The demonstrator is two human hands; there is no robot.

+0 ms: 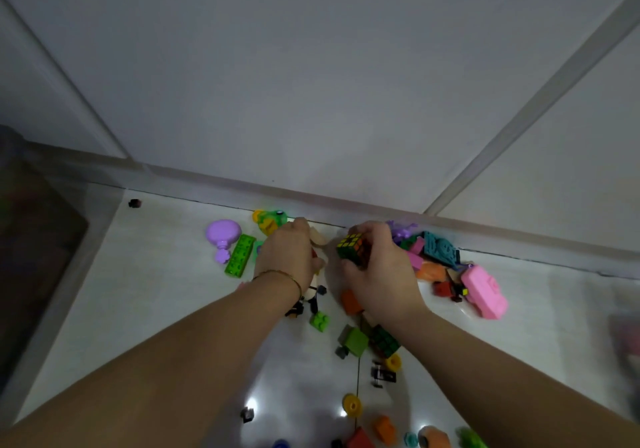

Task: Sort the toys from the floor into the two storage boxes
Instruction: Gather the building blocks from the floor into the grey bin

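Right hand (pixel 377 274) grips a small multicoloured puzzle cube (pixel 351 245), fingers curled round it, just above the glossy white tiled floor (pixel 156 292) near the skirting. Left hand (pixel 285 255) is close beside it, knuckles up, fingers bent down onto a pale beige toy (pixel 318 238); whether it has hold cannot be told. Loose toys surround both: a long green studded brick (pixel 240 255) and a lilac round plastic toy (pixel 223 234) at left, a pink plastic block (pixel 485 292) at right.

No readable text, label or number anywhere.
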